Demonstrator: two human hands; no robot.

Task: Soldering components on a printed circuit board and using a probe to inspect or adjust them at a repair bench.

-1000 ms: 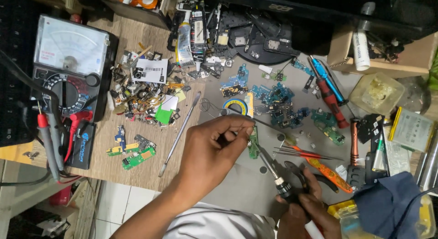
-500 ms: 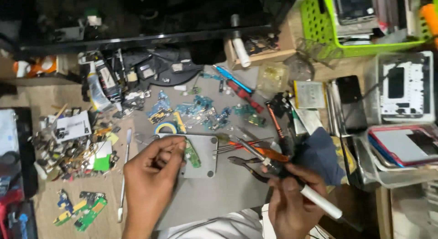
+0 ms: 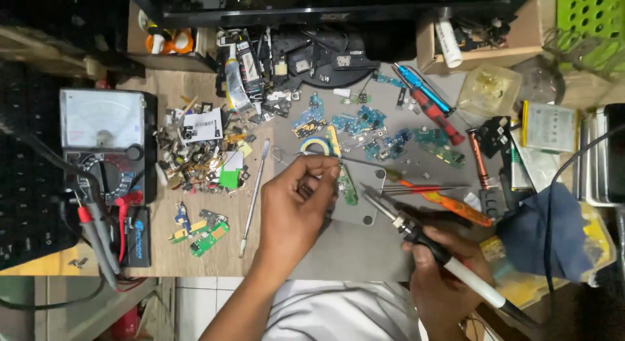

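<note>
Head view looks straight down on a cluttered workbench (image 3: 195, 263), where a grey work mat (image 3: 351, 250) lies against the front edge near the middle. The left hand (image 3: 296, 207) hovers over the mat's left part, its thumb and fingertips (image 3: 329, 175) pinched together on a thin strand of solder wire (image 3: 364, 161) that runs off to the right. Just under those fingertips a small green circuit board (image 3: 348, 188) lies on a grey metal plate (image 3: 358, 201) at the back of the mat. The right hand (image 3: 443, 276), near the front edge right of the mat, has its fingers wrapped tightly around a soldering iron (image 3: 423, 240), gripped like a pen; the iron's tip points up-left and ends just beside the green board, though I cannot tell whether it touches. An orange-handled tool (image 3: 449, 207) and tweezers (image 3: 423, 190) lie just right of the plate. Toward the back edge, blue circuit boards (image 3: 364, 123) are scattered beside a red-and-blue screwdriver (image 3: 430, 106). An analogue multimeter (image 3: 107, 145) sits at the left edge with its red probe (image 3: 124, 217) in front. A heap of small parts (image 3: 202, 155) lies between the meter and the mat, and a slim metal pry tool (image 3: 252, 198) rests at the mat's left border. A dark blue cloth (image 3: 547, 233) sits at the right.
</note>
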